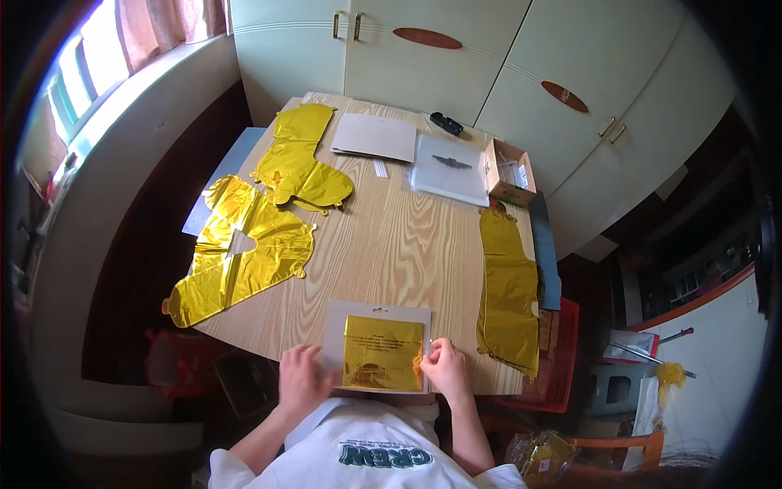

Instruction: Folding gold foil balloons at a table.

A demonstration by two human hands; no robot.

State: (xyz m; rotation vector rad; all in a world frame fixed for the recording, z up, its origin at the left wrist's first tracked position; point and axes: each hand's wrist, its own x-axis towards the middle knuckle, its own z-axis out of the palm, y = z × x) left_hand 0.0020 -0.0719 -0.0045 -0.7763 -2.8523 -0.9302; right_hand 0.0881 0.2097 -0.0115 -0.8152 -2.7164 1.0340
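At the table's near edge lies a flat packet [334, 359]: a pale card with a hang hole and a folded gold foil sheet [383, 353] showing on it. My right hand [446, 371] pinches the packet's right edge, beside a small orange bit [417, 365]. By the left edge is my left hand [303, 378], its thumb apart from its bent, slightly blurred fingers; nothing shows in it. Two flat gold foil balloons, one boot-shaped [301, 163] and one with a triangular hole [269, 236], rest on the left. A long gold foil balloon [509, 293] hangs over the right edge.
Toward the back of the wooden table [391, 244] are a grey-white card stack [375, 137], clear plastic sleeves [444, 179] with a dark piece on top, a black object [446, 124] and an open box [511, 171]. A red crate [562, 350] stands below the right edge.
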